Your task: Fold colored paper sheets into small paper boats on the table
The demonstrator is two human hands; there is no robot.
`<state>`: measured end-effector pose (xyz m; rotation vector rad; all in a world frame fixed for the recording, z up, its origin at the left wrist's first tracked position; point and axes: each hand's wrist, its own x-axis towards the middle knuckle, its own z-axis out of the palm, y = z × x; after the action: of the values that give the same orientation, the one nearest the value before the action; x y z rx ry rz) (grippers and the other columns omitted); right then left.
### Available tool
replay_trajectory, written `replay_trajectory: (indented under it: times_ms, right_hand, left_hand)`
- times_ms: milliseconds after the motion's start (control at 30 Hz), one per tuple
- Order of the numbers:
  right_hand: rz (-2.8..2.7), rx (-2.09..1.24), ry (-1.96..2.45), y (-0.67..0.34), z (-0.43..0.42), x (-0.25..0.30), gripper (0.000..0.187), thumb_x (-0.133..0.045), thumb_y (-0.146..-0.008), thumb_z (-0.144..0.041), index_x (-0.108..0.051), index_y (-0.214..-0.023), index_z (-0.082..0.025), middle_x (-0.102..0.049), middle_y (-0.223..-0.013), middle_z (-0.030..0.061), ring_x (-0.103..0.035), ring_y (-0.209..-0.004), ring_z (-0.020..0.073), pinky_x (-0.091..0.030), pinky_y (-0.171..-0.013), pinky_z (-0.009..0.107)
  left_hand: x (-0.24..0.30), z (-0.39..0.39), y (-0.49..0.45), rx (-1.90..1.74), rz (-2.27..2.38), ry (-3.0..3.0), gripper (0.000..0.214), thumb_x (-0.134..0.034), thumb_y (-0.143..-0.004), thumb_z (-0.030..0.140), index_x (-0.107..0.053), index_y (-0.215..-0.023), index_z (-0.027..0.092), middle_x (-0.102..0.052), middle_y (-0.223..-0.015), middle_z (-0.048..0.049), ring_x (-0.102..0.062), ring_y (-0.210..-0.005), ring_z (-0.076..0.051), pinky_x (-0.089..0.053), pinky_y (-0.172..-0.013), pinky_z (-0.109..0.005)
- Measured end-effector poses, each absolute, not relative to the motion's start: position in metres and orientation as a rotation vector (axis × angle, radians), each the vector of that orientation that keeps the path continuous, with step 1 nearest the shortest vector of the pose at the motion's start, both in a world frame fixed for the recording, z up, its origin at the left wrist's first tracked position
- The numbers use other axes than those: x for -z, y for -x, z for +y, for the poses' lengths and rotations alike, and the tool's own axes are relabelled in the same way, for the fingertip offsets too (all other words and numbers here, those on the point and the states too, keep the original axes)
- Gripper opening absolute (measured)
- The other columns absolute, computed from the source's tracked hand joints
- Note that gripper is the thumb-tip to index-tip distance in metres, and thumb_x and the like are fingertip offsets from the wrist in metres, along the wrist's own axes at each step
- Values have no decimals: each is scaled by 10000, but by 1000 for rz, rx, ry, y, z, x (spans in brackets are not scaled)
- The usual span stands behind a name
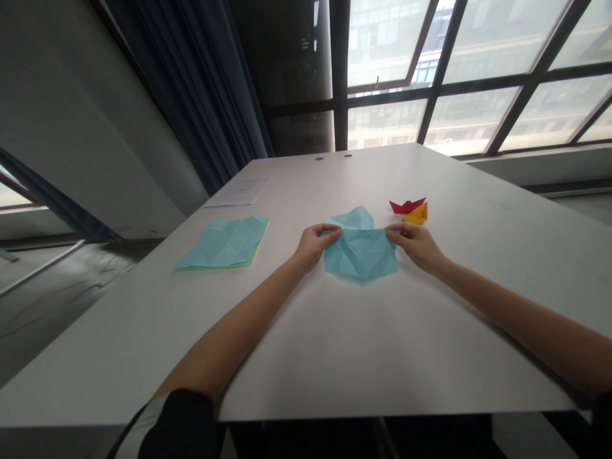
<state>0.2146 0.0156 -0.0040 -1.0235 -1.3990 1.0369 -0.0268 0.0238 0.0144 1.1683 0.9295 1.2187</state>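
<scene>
A light blue sheet of origami paper, creased and partly folded, is held just over the white table. My left hand pinches its left end at the fold between thumb and fingers. At the right end of the same fold, my right hand pinches the paper likewise. Behind the fold a pointed flap rises, and the front part hangs toward me with crease lines across it. Just beyond my right hand lie a red folded paper boat and a yellow folded paper piece, touching or nearly so.
Left of my hands lies a stack of square paper, blue on top with green edges below. Farther back on the white table is a printed white sheet. A dark blue curtain and windows stand behind the table.
</scene>
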Motion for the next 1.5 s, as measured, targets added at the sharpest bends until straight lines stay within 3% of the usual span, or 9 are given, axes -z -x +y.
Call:
replay_trajectory:
  times_ms: [100, 300, 433, 567, 767, 933, 1167, 1300, 1500]
  right_hand:
    - [-1456, -858, 1062, -211, 13, 1, 277, -701, -632, -448, -684, -802, -230, -589, -908, 42, -533, -865, 188, -459, -729, 323]
    - [-1528, -844, 1015, -211, 10, -6, 220, -674, -671, -444, -675, -791, -259, -454, -1243, 43, -419, -1159, 239, -448, -816, 340]
    - [-1593, -901, 942, -211, 5, -11, 201, -657, -691, -440, -654, -762, -251, -428, -1336, 24, -388, -1207, 243, -364, -944, 385]
    - [-1567, -1107, 913, -209, 0, -17, 243, -650, -681, -458, -629, -732, -222, -514, -1274, 59, -482, -1114, 264, -395, -891, 403]
    - [-1624, -1246, 861, -210, -5, -23, 225, -684, -638, -410, -597, -626, -203, -413, -1377, 33, -482, -1117, 269, -398, -865, 373]
    - [-1667, -1305, 836, -210, -6, -25, 240, -685, -619, -422, -580, -600, -207, -653, -1015, 77, -462, -1132, 280, -372, -896, 396]
    - [-1514, -1265, 943, -209, -2, -19, 237, -691, -593, -413, -598, -637, -199, -596, -704, 26, -521, -640, 150, -396, -546, 265]
    - [-1545, -1113, 978, -210, 1, -17, 195, -676, -635, -366, -603, -642, -185, -557, -627, 2, -469, -566, 113, -342, -486, 239]
    - [-1657, -908, 1045, -207, -3, -22, 205, -657, -669, -384, -627, -675, -181, -582, -642, 8, -481, -575, 121, -361, -497, 249]
  left_hand:
    - [-18, 19, 21, -1181, 949, -1190, 282, -769, -557, 305, -677, -768, 143, -643, -741, -30, -574, -700, -129, -438, -709, -264]
    - [-21, 12, 18, -1219, 1037, -1385, 183, -755, -594, 273, -696, -728, 164, -511, -1240, -77, -435, -1162, -208, -288, -980, -292]
    - [-26, 7, 17, -1020, 835, -1164, 264, -781, -557, 302, -672, -735, 141, -600, -1102, -83, -565, -930, -176, -408, -851, -290]
    - [-33, 0, 16, -834, 770, -959, 317, -812, -502, 259, -650, -744, 135, -660, -817, -47, -578, -652, -115, -469, -669, -256]
    - [-35, -1, 20, -715, 672, -941, 260, -786, -557, 213, -639, -755, 132, -654, -792, -47, -600, -670, -126, -483, -660, -252]
    - [-36, -1, 21, -633, 675, -961, 259, -787, -552, 209, -639, -750, 132, -642, -749, -37, -591, -644, -117, -471, -628, -230]
    - [-37, 9, 29, -692, 796, -1220, 258, -756, -589, 323, -669, -761, 152, -661, -792, -50, -599, -727, -152, -450, -703, -269]
    - [-51, 7, 29, -821, 978, -1742, 280, -648, -692, 431, -701, -769, 168, -672, -890, -65, -576, -904, -206, -394, -837, -299]
    - [-67, -10, 14, -985, 1099, -2206, 200, -699, -644, 387, -711, -730, 207, -672, -820, -54, -567, -885, -231, -381, -833, -306]
